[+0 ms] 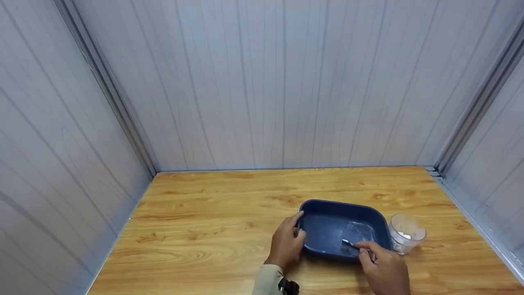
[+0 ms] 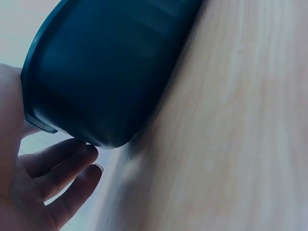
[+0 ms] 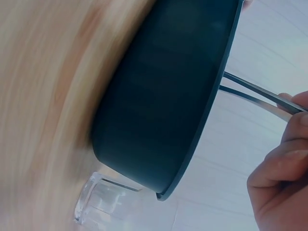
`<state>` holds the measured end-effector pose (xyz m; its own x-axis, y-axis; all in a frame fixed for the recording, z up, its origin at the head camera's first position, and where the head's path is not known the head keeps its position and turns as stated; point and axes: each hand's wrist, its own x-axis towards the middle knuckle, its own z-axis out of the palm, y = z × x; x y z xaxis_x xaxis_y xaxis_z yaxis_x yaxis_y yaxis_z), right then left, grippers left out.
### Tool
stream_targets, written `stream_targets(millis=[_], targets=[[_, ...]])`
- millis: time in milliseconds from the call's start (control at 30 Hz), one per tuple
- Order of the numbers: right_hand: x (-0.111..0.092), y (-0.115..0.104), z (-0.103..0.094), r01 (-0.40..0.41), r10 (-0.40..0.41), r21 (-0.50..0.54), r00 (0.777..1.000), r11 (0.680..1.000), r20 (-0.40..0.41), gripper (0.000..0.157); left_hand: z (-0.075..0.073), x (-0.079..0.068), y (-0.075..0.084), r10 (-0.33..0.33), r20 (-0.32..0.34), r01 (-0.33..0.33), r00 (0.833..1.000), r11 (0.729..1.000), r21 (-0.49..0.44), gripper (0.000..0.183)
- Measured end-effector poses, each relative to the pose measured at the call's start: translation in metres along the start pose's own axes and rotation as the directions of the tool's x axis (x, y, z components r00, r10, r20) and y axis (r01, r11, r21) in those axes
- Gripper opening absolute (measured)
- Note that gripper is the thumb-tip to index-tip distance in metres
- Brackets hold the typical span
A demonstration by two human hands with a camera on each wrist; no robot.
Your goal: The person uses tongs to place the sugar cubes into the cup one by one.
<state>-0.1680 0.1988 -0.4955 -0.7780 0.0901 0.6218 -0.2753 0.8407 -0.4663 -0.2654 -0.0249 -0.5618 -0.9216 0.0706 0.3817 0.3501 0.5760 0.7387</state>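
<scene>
A dark blue rectangular basin with rounded corners sits on the wooden table. My left hand grips its left end, one finger at the rim; in the left wrist view, several fingers lie at its outer end. My right hand holds metal tweezers over the basin, tips low inside. Their two prongs stand slightly apart in the right wrist view, and the basin wall hides the tips there. In the head view something small and whitish shows at the tips; I cannot tell what. A whitish patch marks the basin floor.
A clear glass cup stands close by the basin's right end, with small white pieces in it. Pale panel walls enclose the wooden tabletop at the back and both sides.
</scene>
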Motion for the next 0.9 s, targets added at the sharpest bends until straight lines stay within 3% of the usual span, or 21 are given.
stream_targets(millis=[533,900], targets=[[0.008,0.01,-0.007,0.046,-0.045,0.007,0.995,0.999,-0.084,0.017,0.002,0.002,-0.001,-0.019,0.007,0.019,1.0,1.0,-0.02,0.05],[0.014,0.009,-0.013,-0.032,0.03,-0.033,0.998,0.999,-0.061,0.013,0.002,0.006,-0.004,-0.036,0.001,0.036,0.999,0.999,-0.026,0.05]])
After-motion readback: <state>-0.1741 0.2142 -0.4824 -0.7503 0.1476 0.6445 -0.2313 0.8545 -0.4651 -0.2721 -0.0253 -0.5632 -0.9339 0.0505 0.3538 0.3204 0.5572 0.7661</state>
